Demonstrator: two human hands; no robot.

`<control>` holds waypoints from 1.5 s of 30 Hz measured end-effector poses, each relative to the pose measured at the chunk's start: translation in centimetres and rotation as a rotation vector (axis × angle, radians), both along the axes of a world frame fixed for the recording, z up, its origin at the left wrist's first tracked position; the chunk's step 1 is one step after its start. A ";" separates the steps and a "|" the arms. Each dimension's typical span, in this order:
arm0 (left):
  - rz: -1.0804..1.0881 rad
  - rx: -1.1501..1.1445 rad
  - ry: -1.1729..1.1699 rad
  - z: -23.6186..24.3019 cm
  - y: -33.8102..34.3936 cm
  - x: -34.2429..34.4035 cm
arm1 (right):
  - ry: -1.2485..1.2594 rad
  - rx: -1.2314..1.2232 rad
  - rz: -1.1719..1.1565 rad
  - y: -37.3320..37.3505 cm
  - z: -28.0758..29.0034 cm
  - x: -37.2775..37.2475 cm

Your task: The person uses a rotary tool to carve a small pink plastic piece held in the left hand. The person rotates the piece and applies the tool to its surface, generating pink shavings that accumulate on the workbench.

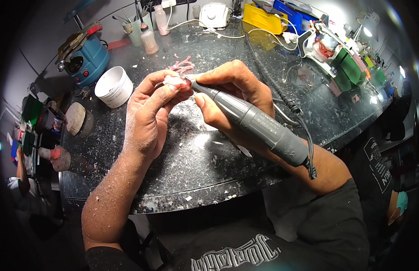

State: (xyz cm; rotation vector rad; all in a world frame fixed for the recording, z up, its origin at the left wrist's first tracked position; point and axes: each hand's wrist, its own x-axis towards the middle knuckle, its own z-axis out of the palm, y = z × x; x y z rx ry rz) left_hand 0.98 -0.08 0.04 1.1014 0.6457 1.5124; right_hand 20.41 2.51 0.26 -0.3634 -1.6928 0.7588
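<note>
My left hand [146, 110] pinches a small white-and-pink piece [174, 81], which looks like part of a denture, between thumb and fingers. Pale dust coats that hand and its forearm. My right hand [240, 86] is closed around a dark grey rotary handpiece [252, 119], gripped like a pen. The handpiece slants up and to the left, and its narrow nose meets the piece at my left fingertips. Whether the bit touches it, I cannot tell. Just beyond my fingers lie thin pink strips [184, 64].
Dust and scraps cover the black table [173, 183]. A white tub [113, 86] and blue machine [85, 58] stand left, near a plaster block [75, 118]. Behind are a bottle [149, 40] and white control box [215, 16]. A coiled cord [279, 92] hangs right; other people sit at both sides.
</note>
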 end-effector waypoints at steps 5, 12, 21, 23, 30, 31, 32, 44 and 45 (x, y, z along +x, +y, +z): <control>-0.001 -0.032 -0.028 -0.1 0.0 -0.1 | -0.086 0.072 0.004 -0.1 0.3 0.5; -0.011 -0.033 -0.024 -0.1 -0.1 -0.1 | -0.049 0.061 0.057 0.0 0.0 0.3; -0.035 -0.006 -0.029 -0.2 0.0 -0.3 | -0.095 0.145 0.042 0.4 -0.2 0.5; -0.026 -0.010 -0.029 -0.1 0.0 -0.1 | -0.100 0.159 0.035 0.5 -0.3 0.5; -0.007 -0.016 -0.045 0.0 -0.1 0.1 | -0.107 0.203 0.044 0.7 -0.4 0.5; -0.015 -0.020 -0.043 -0.1 0.0 0.0 | -0.103 0.204 0.038 0.7 -0.3 0.5; -0.024 -0.024 -0.042 -0.3 0.1 -0.1 | -0.098 0.205 0.031 0.7 -0.3 0.4; -0.012 -0.017 -0.054 -0.3 -0.1 0.1 | -0.113 0.199 0.034 0.6 -0.3 0.2; -0.022 -0.012 -0.056 -0.4 -0.1 0.0 | -0.109 0.190 0.034 0.6 -0.3 0.2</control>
